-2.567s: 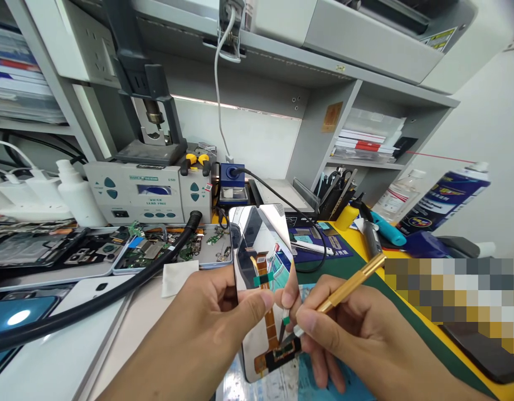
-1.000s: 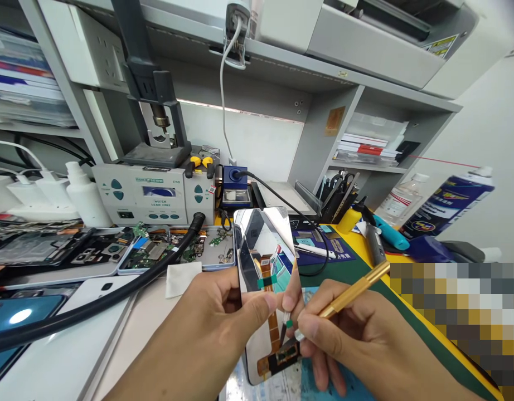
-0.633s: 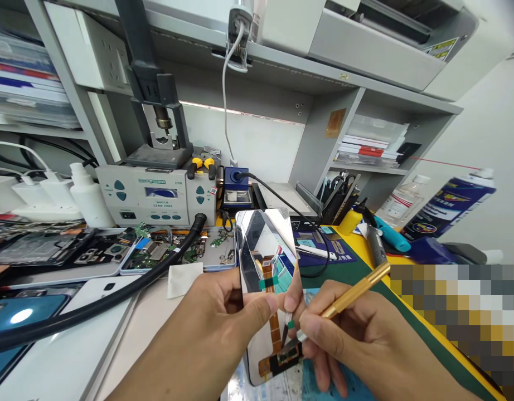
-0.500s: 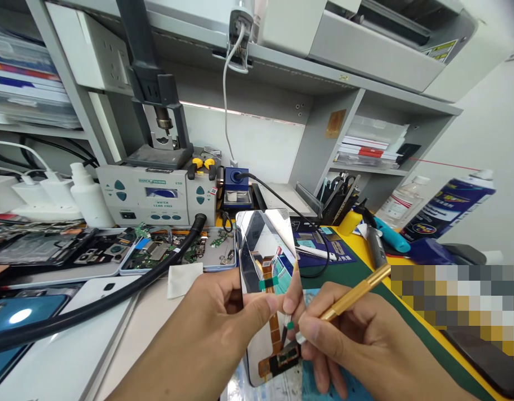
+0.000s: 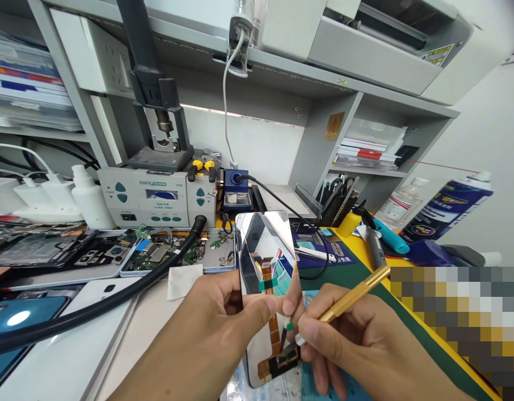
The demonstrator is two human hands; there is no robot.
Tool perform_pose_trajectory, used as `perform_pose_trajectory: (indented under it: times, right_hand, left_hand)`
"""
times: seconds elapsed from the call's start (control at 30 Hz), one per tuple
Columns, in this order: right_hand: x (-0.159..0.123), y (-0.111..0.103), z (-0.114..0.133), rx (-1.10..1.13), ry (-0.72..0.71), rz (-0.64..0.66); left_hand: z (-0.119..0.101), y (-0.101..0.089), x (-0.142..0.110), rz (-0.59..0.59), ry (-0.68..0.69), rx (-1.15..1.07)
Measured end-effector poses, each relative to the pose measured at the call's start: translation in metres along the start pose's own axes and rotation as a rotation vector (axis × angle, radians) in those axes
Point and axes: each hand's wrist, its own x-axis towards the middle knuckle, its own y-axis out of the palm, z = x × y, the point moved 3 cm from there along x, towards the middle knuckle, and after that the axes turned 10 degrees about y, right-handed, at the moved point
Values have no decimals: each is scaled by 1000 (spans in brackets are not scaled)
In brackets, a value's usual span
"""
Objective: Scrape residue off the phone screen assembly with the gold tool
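Note:
My left hand (image 5: 227,323) grips a phone screen (image 5: 261,323) by its left edge, thumb across the mirror-like back. The screen is tilted up towards me. An orange flex cable (image 5: 275,334) runs down it, with a green tab (image 5: 268,284) near its top and a dark connector board at the lower end. Held like a pen in my right hand (image 5: 344,334) is a gold-handled craft knife (image 5: 353,295). Its flat blade points at the lower right of the screen, close to the dark board; I cannot tell whether it touches. A blue mat (image 5: 319,379) lies beneath.
At the back stands a hot air station (image 5: 156,195), its thick black hose (image 5: 135,289) crossing the left side. Opened phone parts (image 5: 173,250) lie in trays there, above a white phone back (image 5: 85,334). A spray can (image 5: 447,206) and bottle (image 5: 401,200) stand on the right.
The knife's blade has shifted slightly down and left across the dark board. Both hands and the screen stay almost where they were.

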Motion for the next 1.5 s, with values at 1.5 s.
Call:
perform_pose_trajectory:
  times: [1.5]
  right_hand:
    - [-7, -29, -2, 136, -54, 43]
  left_hand:
    - [9, -8, -6, -28, -77, 0]
